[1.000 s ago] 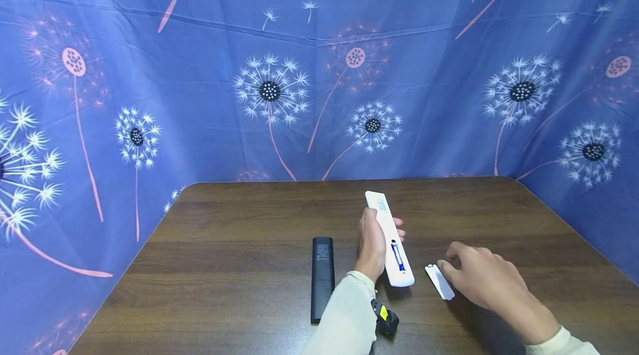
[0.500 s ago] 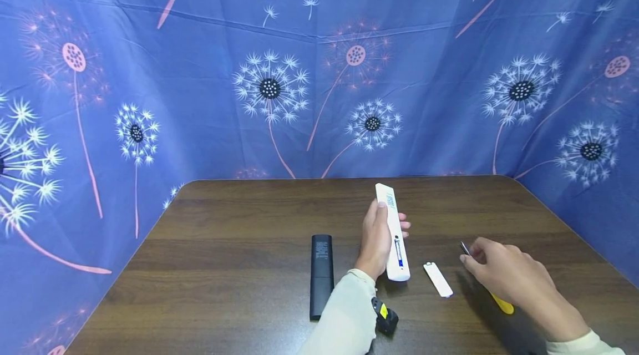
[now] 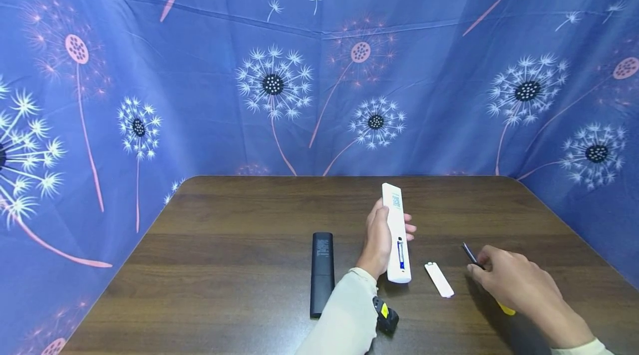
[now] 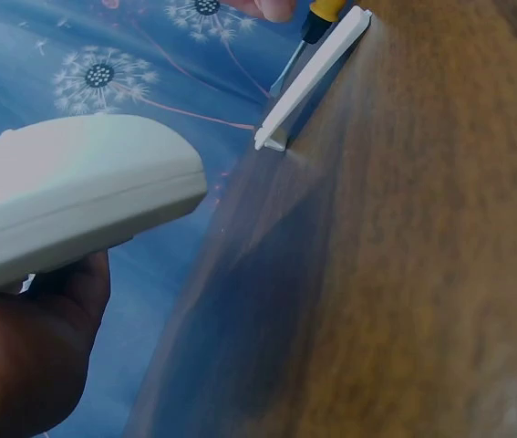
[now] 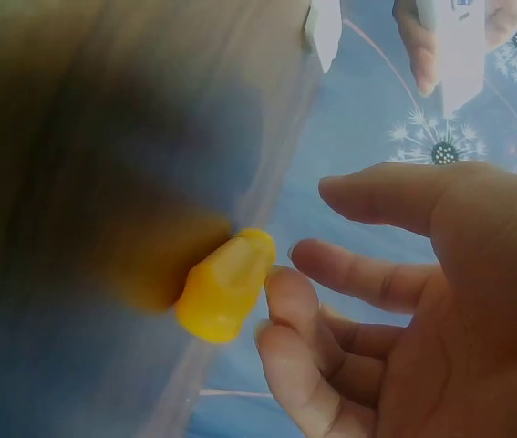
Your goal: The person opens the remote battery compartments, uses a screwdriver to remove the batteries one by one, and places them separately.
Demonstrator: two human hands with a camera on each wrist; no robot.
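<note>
My left hand (image 3: 374, 244) grips a white remote control (image 3: 396, 216) above the table, its back turned up. A blue-and-silver battery (image 3: 401, 255) sits in its uncovered compartment. In the left wrist view the remote's rounded end (image 4: 85, 182) fills the left side. Right of it on the table lies the white battery cover (image 3: 439, 279). My right hand (image 3: 521, 285) hovers over a screwdriver (image 3: 469, 253), which has a dark shaft and a yellow handle (image 5: 226, 287). The right wrist view shows the thumb apart from the handle and the fingertips close beside it, loosely bent.
A black remote control (image 3: 322, 274) lies face down to the left of my left forearm. A black device (image 3: 385, 316) with a yellow label is at the left wrist. Blue dandelion-print cloth (image 3: 209, 94) hangs around the back and sides of the wooden table (image 3: 229, 266).
My right hand has moved right, from beside the battery cover to over the screwdriver, which has come into view. The left hand and white remote have shifted slightly right.
</note>
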